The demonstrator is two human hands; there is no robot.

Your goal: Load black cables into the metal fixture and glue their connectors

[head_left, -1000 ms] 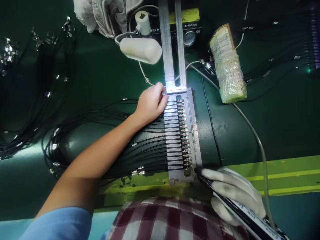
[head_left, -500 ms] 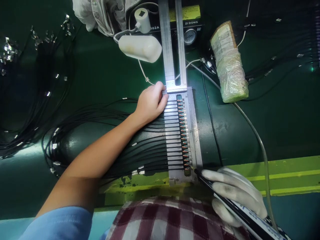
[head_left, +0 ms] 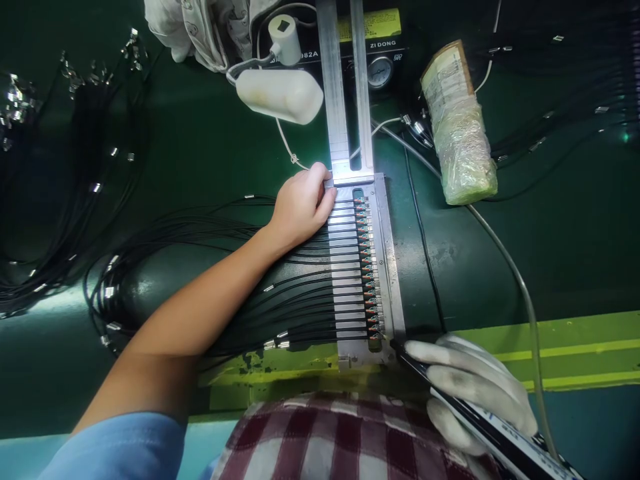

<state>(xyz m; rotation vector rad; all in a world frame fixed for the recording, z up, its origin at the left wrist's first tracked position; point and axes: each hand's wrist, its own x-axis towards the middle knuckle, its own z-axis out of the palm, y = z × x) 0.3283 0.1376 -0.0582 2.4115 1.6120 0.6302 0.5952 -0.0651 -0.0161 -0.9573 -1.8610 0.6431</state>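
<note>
In the head view, the person's left hand [head_left: 303, 207], bare, is at the upper left corner of a silver metal fixture [head_left: 393, 287], thumb and forefinger drawn nearly together on its edge; the other fingers are tucked out of sight. The fixture lies on the green table [head_left: 240, 147] in front of the person, below a long slotted metal bar [head_left: 336, 87] whose brightly lit near end meets its top. Thin black cables [head_left: 210, 230] come in from the left, some passing beneath the left forearm, and lie side by side across the plate, ending in a column of small connectors [head_left: 370, 267] at the slot. The right hand [head_left: 477, 387], in a white glove, has its fingers closed around a black pen-like tool [head_left: 460, 412], whose tip points at the lowest connectors; whether it touches them cannot be told. A white device [head_left: 280, 97] sits left of the bar, and a plastic-wrapped package [head_left: 463, 147] lies to the right, near a pale hose [head_left: 520, 287]
</note>
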